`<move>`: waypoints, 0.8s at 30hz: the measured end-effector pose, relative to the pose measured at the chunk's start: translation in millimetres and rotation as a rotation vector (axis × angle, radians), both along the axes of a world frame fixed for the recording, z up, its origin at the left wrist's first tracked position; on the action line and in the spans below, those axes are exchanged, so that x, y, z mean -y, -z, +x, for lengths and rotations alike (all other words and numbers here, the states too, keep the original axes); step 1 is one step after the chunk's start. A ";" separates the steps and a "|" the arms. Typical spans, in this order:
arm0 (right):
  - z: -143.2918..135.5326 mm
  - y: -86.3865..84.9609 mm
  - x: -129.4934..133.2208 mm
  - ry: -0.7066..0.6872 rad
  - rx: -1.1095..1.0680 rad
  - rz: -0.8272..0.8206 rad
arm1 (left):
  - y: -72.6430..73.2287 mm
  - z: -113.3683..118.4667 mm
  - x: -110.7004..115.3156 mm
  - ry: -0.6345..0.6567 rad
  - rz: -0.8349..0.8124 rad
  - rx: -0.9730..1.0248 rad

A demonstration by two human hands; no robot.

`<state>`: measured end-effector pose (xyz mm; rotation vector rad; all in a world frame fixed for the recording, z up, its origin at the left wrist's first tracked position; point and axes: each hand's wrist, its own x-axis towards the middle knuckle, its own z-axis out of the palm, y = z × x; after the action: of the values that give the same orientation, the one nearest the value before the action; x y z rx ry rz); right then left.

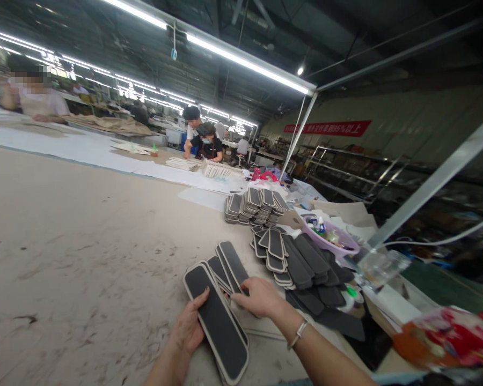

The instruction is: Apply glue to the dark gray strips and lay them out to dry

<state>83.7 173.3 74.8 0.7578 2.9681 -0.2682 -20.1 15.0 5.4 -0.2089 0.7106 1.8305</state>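
My left hand (190,325) is closed round long dark panels with pale rims (217,321), its thumb lying on the top one. Just right of them, my right hand (260,296) has its fingers bent at the lower end of another dark pale-rimmed panel (232,264); its fingertips are partly hidden. Between the two lies one more panel (218,272), partly covered. A pile of similar rimmed panels (276,244) and plain dark strips (312,254) sits to the right of my hands.
Stacked panels (253,203) stand farther back on the table (84,241). A purple basket (338,249) with small bottles is at the right, near a metal post (434,182). Red and white plastic packaging (451,338) lies lower right. Several people work at the far tables.
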 end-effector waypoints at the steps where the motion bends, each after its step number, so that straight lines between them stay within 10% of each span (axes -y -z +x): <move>1: -4.6 -2.9 -9.3 0.053 -0.033 -0.060 | -0.7 -0.7 -0.3 -0.006 -0.005 0.007; 6: -36.9 13.5 -42.1 0.248 -0.091 -0.180 | -6.1 -3.7 -1.0 -0.036 -0.037 0.034; 17: -42.0 26.0 -36.8 -0.071 0.003 -0.421 | -6.0 -2.9 -4.1 -0.077 -0.092 0.016; 24: -39.0 28.2 -38.4 0.224 -0.020 -0.603 | -3.4 -1.1 -5.1 -0.032 -0.089 -0.018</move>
<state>44.7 211.7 46.6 0.9816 2.5710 -1.1174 -21.1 20.1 8.8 -0.2638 0.8069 1.8349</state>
